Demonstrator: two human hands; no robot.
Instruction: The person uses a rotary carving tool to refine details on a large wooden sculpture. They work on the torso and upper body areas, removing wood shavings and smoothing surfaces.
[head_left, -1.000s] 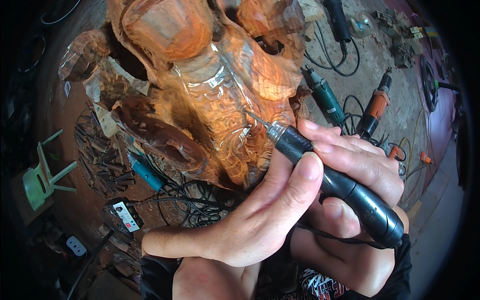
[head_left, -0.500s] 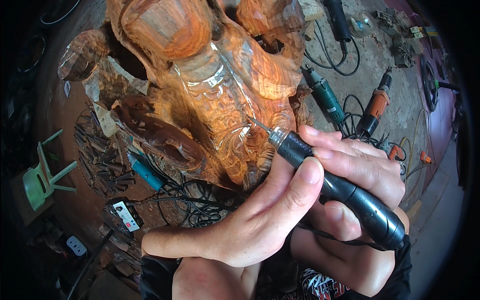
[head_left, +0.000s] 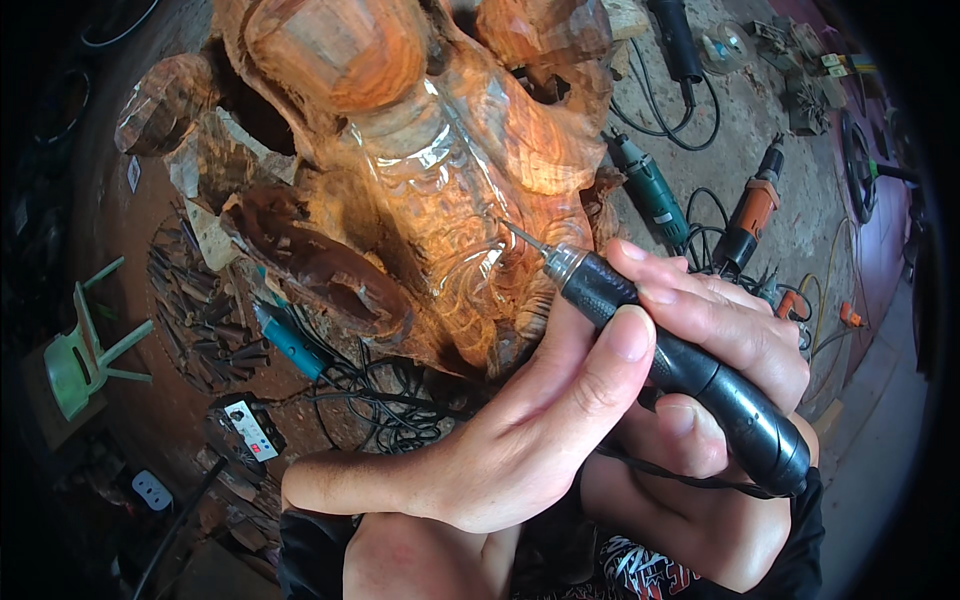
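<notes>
A black electric rotary carving tool (head_left: 735, 400) lies slanted across both my hands, its thin pointed bit (head_left: 522, 236) aimed up and left. The bit's tip is at the glossy, grooved middle of a large reddish-brown wood carving (head_left: 420, 190); whether it touches the wood I cannot tell. My right hand (head_left: 735, 335) is closed round the tool's body from the right, fingers over the top. From the left, my left hand (head_left: 540, 420) is closed on it too, thumb pressed to the grip near the collar. Its other fingers are mostly hidden behind the tool.
Green (head_left: 655, 195) and orange (head_left: 757, 205) power tools lie right of the carving with tangled cords. A teal tool (head_left: 292, 340) and black cables (head_left: 385, 410) lie left. Chisels (head_left: 200, 320) lie piled beyond, near a green plastic chair (head_left: 80, 360) and a white control box (head_left: 250, 432).
The carving tool and the fingers on it have shifted slightly right, and the bit's tip now sits a little farther up the carving. The grip looks the same.
</notes>
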